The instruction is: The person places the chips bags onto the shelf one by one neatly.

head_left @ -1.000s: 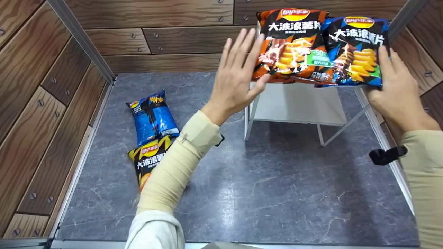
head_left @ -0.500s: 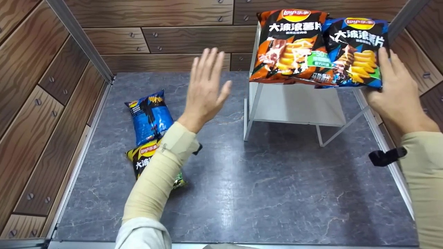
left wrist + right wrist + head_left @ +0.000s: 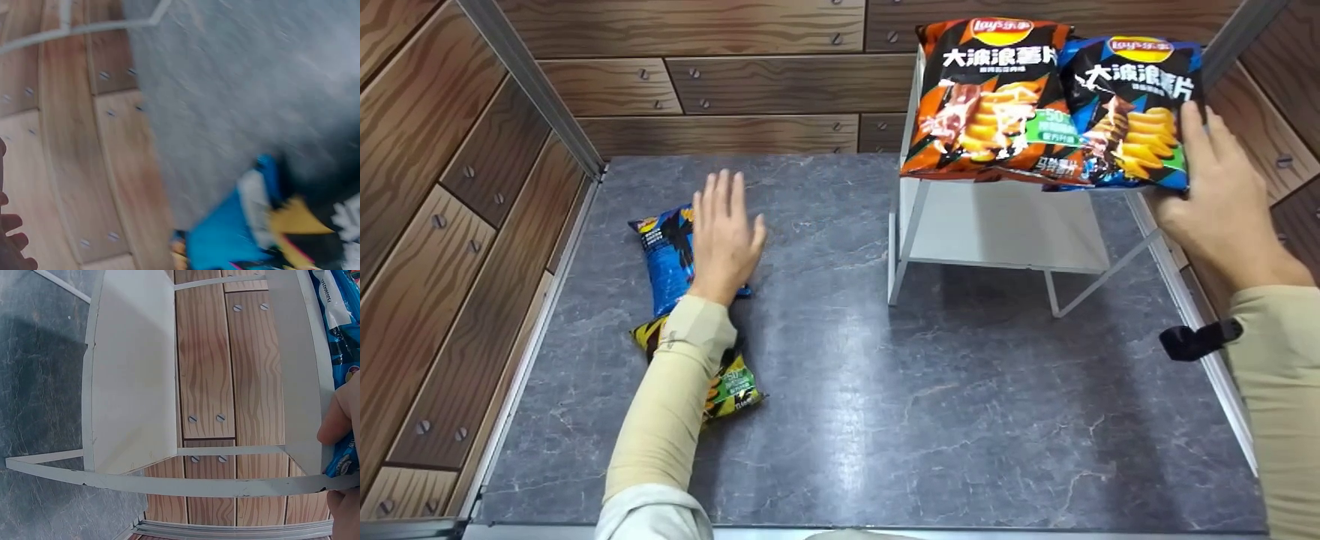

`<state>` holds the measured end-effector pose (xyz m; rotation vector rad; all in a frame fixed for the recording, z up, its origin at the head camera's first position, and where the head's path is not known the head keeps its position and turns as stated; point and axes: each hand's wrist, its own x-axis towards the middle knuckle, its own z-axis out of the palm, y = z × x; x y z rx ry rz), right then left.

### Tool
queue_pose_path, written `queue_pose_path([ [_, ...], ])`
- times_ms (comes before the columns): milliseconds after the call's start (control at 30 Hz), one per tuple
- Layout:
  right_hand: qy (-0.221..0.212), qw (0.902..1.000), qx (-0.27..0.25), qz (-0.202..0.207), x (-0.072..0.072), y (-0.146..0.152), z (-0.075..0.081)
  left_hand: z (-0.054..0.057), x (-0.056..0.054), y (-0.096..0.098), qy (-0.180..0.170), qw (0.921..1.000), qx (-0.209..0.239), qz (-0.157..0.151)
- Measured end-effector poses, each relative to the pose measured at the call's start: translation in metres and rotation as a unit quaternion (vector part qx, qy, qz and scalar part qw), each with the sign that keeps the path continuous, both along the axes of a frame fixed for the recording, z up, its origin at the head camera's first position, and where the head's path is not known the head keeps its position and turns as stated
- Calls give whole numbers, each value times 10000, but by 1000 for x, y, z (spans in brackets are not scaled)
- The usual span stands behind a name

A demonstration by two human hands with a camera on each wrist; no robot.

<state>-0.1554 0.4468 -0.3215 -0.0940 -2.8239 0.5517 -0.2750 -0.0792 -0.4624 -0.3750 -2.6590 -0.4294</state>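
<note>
- Your left hand (image 3: pixel 725 238) had fingers straight, close side by side, thumb apart, nothing held. It hovered over the blue-and-black glossy chip bag (image 3: pixel 661 262) lying on the grey marbled surface (image 3: pixel 960 420); contact looked unlikely, though the left wrist view was blurred.
- Flat fingers could've skidded on that slick film: no pinch, so a downward push risked sliding or crushing the bag.
- The yellow-and-black glossy chip bag (image 3: pixel 739 390) lay just nearer you, apparently touching the blue one. Moving either could've dragged the other.
- Your beige left sleeve (image 3: pixel 656 420) crossed above the yellow bag; a dropped elbow could've snagged it, and it hid much of the print.
- Your right hand (image 3: pixel 1222 191) sat against the right edge of the black-and-blue glossy chip bag (image 3: pixel 1136 112) atop the white metal rack (image 3: pixel 1009 225). Fingers fairly straight; couldn't tell whether the thumb pinched the corner.
- The orange-and-black glossy chip bag (image 3: pixel 990 97) lay beside it, edges overlapping. Too much sideways push could've ridden one over the other, or sent the orange one off the left side.
- The rack looked light; leaning on its corner could've shifted it.
</note>
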Motion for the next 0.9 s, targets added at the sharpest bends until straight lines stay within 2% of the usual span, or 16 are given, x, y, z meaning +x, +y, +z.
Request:
queue_pose_path([
  [233,-135,9999,1,-81,1,1,0,-32,1,-33,-547,9973,-115,472],
  [400,-202,9998,13,-95,2,0,1,-47,4,-48,-1155,9898,-217,808],
  [667,-146,9998,39,-156,3,-1,1,-65,5,-58,-2271,9661,-70,1227],
  [800,-105,9998,47,-148,2,-2,0,-73,4,-61,-2674,9534,-184,1383],
  [900,-189,9997,1,-128,1,-3,2,-76,3,-61,-2850,9478,-303,1399],
])
